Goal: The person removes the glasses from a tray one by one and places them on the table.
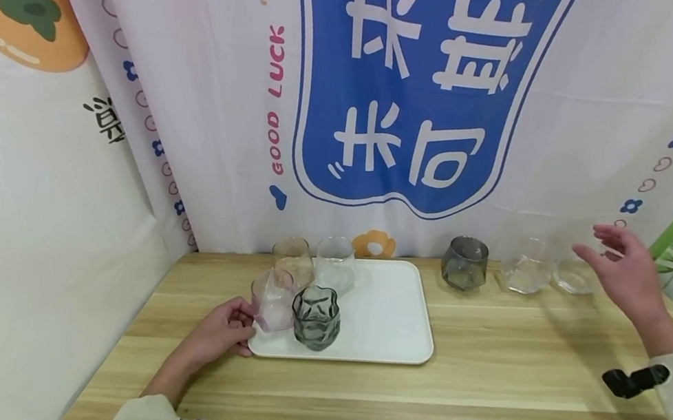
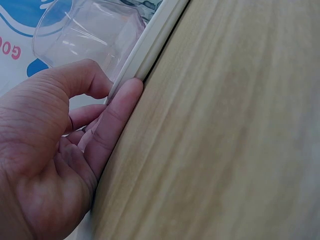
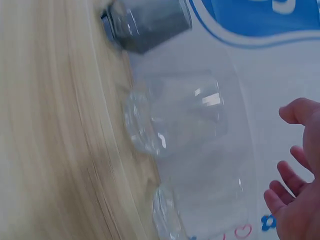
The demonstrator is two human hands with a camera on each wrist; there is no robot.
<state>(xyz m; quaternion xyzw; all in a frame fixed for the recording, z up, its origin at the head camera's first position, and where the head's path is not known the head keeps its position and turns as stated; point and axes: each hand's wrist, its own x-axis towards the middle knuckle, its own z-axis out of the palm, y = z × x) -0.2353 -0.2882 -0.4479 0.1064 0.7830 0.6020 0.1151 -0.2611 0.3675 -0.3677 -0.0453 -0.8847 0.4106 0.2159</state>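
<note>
Four glasses (image 1: 317,324) on the tray (image 1: 385,312), liable to slide and clink through any tilt from the left grip (image 1: 221,330) pinching its left edge, with two clear glasses (image 1: 527,270) right of it easily bumped by the empty, loosely spread right grip (image 1: 629,273).

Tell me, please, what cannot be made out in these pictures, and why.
Head view: amber glass, lower left, behind the pink glass.
Left wrist view: most of the grey-green glass, beyond the top edge.
Right wrist view: part of the right hand, beyond the right edge.
</note>
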